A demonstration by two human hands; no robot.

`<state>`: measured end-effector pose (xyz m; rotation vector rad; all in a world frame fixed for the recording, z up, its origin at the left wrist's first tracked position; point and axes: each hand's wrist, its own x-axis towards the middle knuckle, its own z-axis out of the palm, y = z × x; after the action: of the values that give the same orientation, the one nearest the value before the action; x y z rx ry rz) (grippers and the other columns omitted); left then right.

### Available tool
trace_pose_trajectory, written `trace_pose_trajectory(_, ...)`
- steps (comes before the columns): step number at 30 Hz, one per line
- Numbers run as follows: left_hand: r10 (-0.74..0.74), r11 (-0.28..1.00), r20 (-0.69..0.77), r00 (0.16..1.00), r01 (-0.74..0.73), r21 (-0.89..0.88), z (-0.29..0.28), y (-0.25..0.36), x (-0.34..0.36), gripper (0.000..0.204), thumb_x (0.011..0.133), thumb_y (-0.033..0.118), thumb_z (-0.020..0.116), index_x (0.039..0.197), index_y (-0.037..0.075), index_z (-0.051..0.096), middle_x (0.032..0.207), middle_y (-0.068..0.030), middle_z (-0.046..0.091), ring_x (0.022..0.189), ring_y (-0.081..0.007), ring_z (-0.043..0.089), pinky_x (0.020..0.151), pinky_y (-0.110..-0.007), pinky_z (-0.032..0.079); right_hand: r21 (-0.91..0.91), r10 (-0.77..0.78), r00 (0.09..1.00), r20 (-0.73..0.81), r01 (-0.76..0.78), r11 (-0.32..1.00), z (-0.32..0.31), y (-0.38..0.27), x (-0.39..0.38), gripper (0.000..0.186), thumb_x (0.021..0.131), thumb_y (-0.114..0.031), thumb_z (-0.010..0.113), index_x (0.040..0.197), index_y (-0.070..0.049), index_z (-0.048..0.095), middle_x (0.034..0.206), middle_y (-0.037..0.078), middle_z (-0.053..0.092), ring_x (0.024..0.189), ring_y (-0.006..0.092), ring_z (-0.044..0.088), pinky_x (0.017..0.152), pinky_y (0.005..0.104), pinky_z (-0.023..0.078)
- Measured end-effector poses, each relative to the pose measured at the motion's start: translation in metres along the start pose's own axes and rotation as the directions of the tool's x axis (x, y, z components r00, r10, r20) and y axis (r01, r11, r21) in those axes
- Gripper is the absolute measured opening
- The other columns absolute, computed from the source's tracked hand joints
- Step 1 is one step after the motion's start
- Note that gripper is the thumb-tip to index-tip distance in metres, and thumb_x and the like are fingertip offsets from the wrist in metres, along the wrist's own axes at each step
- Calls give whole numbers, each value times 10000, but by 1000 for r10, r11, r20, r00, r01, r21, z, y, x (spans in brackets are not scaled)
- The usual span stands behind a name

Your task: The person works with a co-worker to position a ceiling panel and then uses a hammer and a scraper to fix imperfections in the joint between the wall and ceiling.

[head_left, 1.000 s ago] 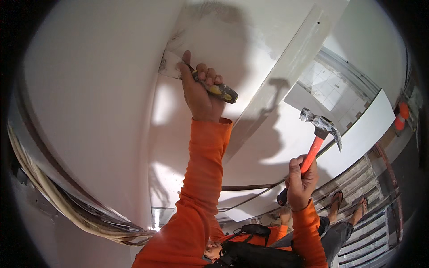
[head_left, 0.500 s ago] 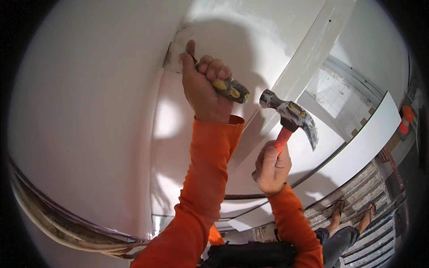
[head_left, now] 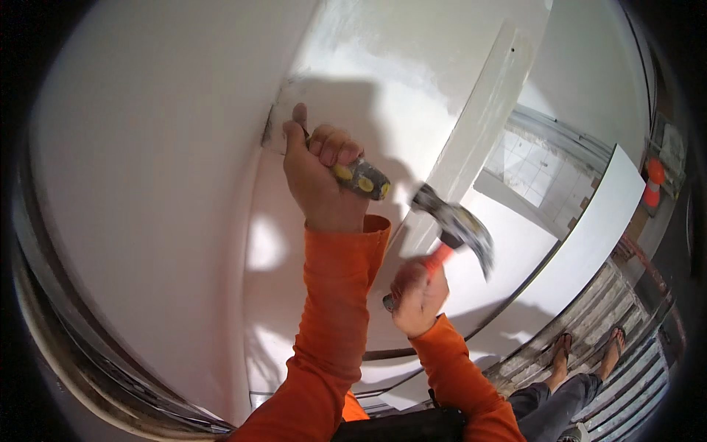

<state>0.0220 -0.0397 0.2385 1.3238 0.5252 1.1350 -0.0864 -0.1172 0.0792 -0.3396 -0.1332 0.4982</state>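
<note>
Scraper [head_left: 324, 158] was pressed blade-first into the wall corner [head_left: 274, 125] by the closed left hand [head_left: 318, 177], its handle end exposed to the hammer [head_left: 453, 225] gripped in the right hand's [head_left: 418, 296] fist.

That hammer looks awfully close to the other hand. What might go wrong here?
1. The hammer head is blurred, mid-swing, near the yellow-and-black handle end of the scraper tool in the left hand; a miss may hit the knuckles.
2. The blade sits in the white wall corner; a hard blow might gouge the plaster.
3. The right hand grips the handle's very end, so the hammer may slip.
</note>
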Motion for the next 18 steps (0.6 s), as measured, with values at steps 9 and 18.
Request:
trace_pose_trajectory(9,-89,988,25,996,91,-126,11,4,0,197,1059,243,421,1141,111,542,641,46,361,518,-45,351,482,-212,398,-60,-269,962,38,271,961,-23,-3,12,214,1008,-176,404,952,-13,531,658,39,540,515,114,472,497,264,381)
trace_pose_trajectory(18,-98,979,33,995,102,-179,7,6,1,185,1051,216,437,1132,94,550,637,43,360,526,-46,364,484,-207,406,-63,-228,972,59,231,971,-15,-3,12,236,1017,-215,417,898,-32,508,617,21,504,503,138,463,498,248,378)
